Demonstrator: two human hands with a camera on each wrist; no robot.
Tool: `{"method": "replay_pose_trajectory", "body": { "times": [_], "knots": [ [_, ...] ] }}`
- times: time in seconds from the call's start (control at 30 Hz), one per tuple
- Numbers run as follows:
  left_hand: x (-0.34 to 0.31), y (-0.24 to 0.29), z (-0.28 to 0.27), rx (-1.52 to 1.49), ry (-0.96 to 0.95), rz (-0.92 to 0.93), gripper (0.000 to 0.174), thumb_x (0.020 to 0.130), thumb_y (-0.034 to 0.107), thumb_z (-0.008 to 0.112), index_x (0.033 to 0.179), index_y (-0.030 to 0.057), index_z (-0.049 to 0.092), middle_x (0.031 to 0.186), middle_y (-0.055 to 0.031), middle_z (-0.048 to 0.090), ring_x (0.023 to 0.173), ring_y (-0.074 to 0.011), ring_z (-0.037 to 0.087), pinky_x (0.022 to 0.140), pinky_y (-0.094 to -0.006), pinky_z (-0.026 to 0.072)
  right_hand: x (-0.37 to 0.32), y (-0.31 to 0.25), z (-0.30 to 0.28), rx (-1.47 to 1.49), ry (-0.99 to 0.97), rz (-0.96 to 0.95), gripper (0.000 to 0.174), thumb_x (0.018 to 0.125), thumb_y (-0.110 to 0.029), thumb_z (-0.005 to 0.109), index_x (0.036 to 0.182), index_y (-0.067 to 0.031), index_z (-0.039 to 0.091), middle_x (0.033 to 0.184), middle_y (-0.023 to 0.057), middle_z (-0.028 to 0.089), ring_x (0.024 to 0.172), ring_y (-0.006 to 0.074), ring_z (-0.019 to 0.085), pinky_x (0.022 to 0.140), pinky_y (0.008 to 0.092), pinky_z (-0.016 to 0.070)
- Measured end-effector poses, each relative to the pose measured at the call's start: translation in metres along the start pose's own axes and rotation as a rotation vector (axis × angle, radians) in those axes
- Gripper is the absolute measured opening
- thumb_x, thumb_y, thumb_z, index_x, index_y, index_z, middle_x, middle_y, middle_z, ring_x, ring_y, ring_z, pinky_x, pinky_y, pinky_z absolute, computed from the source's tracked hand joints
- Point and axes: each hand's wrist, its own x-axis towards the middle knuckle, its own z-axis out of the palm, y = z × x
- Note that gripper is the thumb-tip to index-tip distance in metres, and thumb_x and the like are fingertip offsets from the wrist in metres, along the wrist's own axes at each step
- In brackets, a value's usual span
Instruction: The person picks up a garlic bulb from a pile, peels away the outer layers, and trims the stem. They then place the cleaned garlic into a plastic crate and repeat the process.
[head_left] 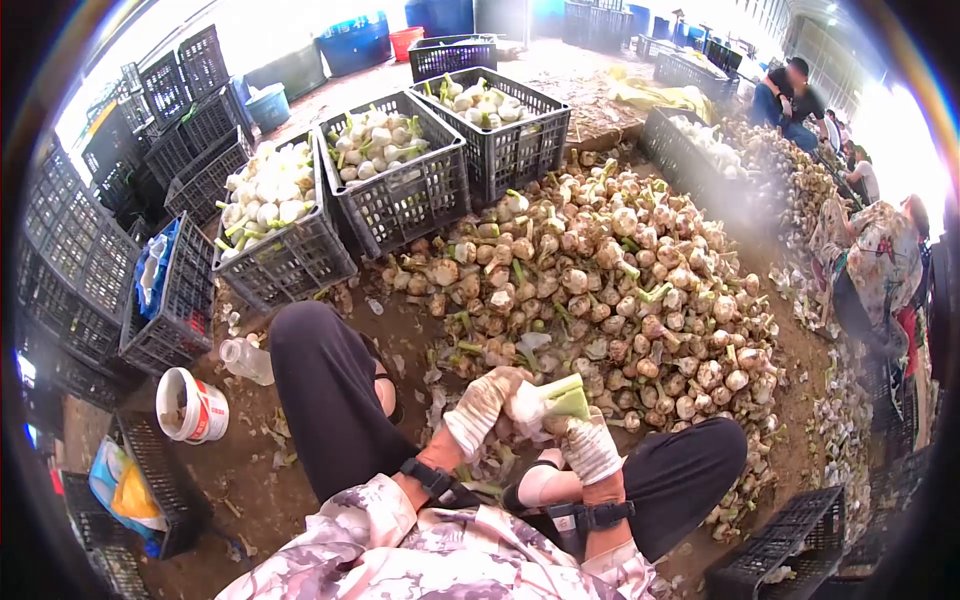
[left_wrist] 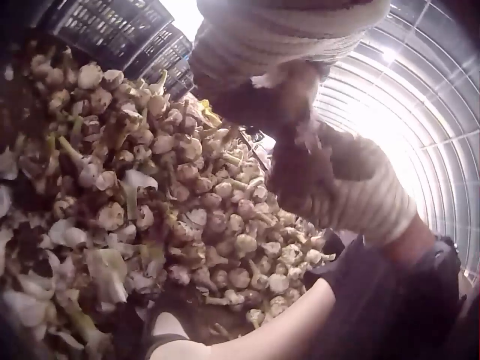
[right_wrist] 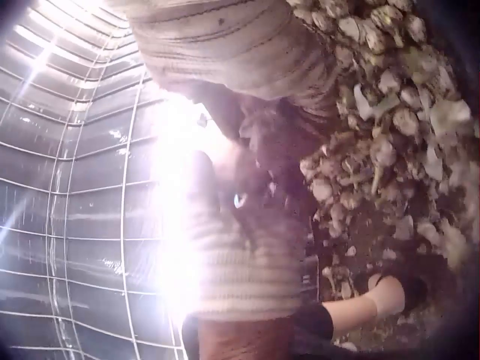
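In the head view my gloved left hand [head_left: 487, 405] grips a garlic bulb [head_left: 527, 408] whose thick green stem [head_left: 567, 397] points right. My right hand [head_left: 588, 445], also gloved, has its fingers curled against the bulb's right side, just below the stem. Both hands meet over my lap. The left wrist view has the left hand [left_wrist: 285, 45] overhead and the right hand [left_wrist: 352, 180] close beneath it, the fingers in shadow. A small bright glint shows between the hands in the right wrist view; I cannot tell what it is. A large heap of untrimmed garlic [head_left: 600, 290] lies ahead.
Black crates of trimmed garlic stand behind the heap, among them a near-left crate [head_left: 285, 262] and a middle crate [head_left: 415, 205]. To my left are a white bucket [head_left: 205, 412] and a clear plastic jug [head_left: 246, 360]. Another crate [head_left: 780, 545] sits at lower right; people work at far right.
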Motion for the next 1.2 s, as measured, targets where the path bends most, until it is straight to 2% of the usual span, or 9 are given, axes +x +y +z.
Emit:
{"method": "replay_pose_trajectory", "body": {
  "times": [0.1, 0.23, 0.33, 0.47, 0.73, 0.87, 0.93, 1.07, 1.2],
  "knots": [
    [0.004, 0.002, -0.007, -0.256, 0.024, -0.266, 0.034, 0.089, 0.034, 0.045, 0.101, 0.0050, 0.056, 0.084, -0.0056, 0.062, 0.077, -0.0126, 0.056, 0.062, -0.0268, 0.0488, -0.007, -0.012, 0.001, -0.118, -0.052, -0.063, 0.013, 0.069, -0.006, 0.066, 0.081, -0.0028, 0.063, 0.064, 0.0012, 0.060, 0.049, 0.0059, 0.049, 0.045, 0.0201, 0.0373],
    [0.040, -0.026, -0.032, 0.554, 0.145, 0.237, 0.020, 0.088, 0.016, 0.049, 0.089, 0.0008, 0.060, 0.088, -0.0061, 0.062, 0.080, -0.0147, 0.057, 0.074, -0.0233, 0.0459, 0.012, 0.015, -0.013, -0.077, 0.042, -0.033, 0.013, 0.071, -0.009, 0.067, 0.081, -0.0020, 0.062, 0.066, 0.0020, 0.060, 0.054, 0.0091, 0.052, 0.049, 0.0221, 0.0406],
    [0.047, -0.051, -0.040, 0.262, -0.048, 0.394, 0.025, 0.086, 0.024, 0.054, 0.097, 0.0013, 0.057, 0.088, -0.0068, 0.060, 0.079, -0.0139, 0.055, 0.069, -0.0263, 0.0453, 0.013, 0.016, -0.001, -0.284, 0.068, -0.101, 0.016, 0.073, -0.011, 0.066, 0.084, -0.0014, 0.060, 0.072, 0.0030, 0.061, 0.060, 0.0117, 0.055, 0.054, 0.0238, 0.0431],
    [0.032, -0.041, -0.015, -0.072, 0.306, -0.244, 0.021, 0.083, 0.025, 0.059, 0.088, 0.0047, 0.057, 0.074, -0.0035, 0.057, 0.062, -0.0144, 0.053, 0.054, -0.0292, 0.0431, 0.009, 0.028, 0.026, -0.909, -0.024, -0.440, 0.018, 0.072, -0.005, 0.065, 0.087, -0.0038, 0.056, 0.078, 0.0038, 0.061, 0.069, 0.0160, 0.058, 0.063, 0.0263, 0.0463],
    [0.012, -0.008, -0.011, -0.425, 0.051, 0.115, 0.018, 0.079, 0.018, 0.062, 0.087, 0.0024, 0.057, 0.084, -0.0120, 0.061, 0.072, -0.0232, 0.062, 0.062, -0.0381, 0.0541, 0.038, 0.009, -0.029, 0.366, 0.317, -0.045, 0.021, 0.073, -0.007, 0.067, 0.090, 0.0016, 0.059, 0.078, 0.0090, 0.062, 0.065, 0.0161, 0.060, 0.053, 0.0267, 0.0498],
    [0.016, -0.010, -0.011, -0.623, -0.026, 0.078, 0.019, 0.081, 0.020, 0.059, 0.087, 0.0020, 0.058, 0.086, -0.0113, 0.061, 0.077, -0.0252, 0.062, 0.062, -0.0429, 0.0544, 0.068, 0.042, -0.023, -0.497, -0.137, -0.196, 0.036, 0.077, -0.012, 0.061, 0.107, 0.0030, 0.050, 0.094, 0.0141, 0.060, 0.085, 0.0207, 0.059, 0.069, 0.0264, 0.0481],
    [0.020, -0.012, -0.018, -0.583, 0.048, 0.121, 0.021, 0.079, 0.019, 0.062, 0.089, 0.0013, 0.059, 0.084, -0.0095, 0.061, 0.075, -0.0235, 0.061, 0.062, -0.0400, 0.0543, 0.030, 0.008, 0.007, -1.378, 0.096, 0.103, 0.038, 0.080, -0.023, 0.062, 0.110, -0.0035, 0.048, 0.092, 0.0063, 0.058, 0.081, 0.0135, 0.054, 0.069, 0.0230, 0.0442],
    [0.019, -0.018, -0.021, -0.409, 0.315, 0.111, 0.024, 0.073, 0.013, 0.069, 0.091, 0.0009, 0.059, 0.082, -0.0065, 0.062, 0.070, -0.0171, 0.060, 0.059, -0.0294, 0.0517, 0.022, -0.005, 0.011, -0.210, 0.052, -0.104, 0.040, 0.077, -0.017, 0.066, 0.110, -0.0001, 0.051, 0.094, 0.0083, 0.060, 0.078, 0.0152, 0.058, 0.058, 0.0254, 0.0505],
    [0.018, -0.017, -0.006, -0.203, 0.355, 0.085, 0.028, 0.070, 0.013, 0.073, 0.091, 0.0027, 0.058, 0.077, -0.0042, 0.061, 0.063, -0.0118, 0.058, 0.053, -0.0246, 0.0477, 0.017, -0.010, 0.036, 0.014, 0.015, 0.106, 0.041, 0.075, -0.017, 0.068, 0.109, -0.0016, 0.052, 0.095, 0.0084, 0.060, 0.080, 0.0155, 0.060, 0.059, 0.0269, 0.0515]
  ]
}}
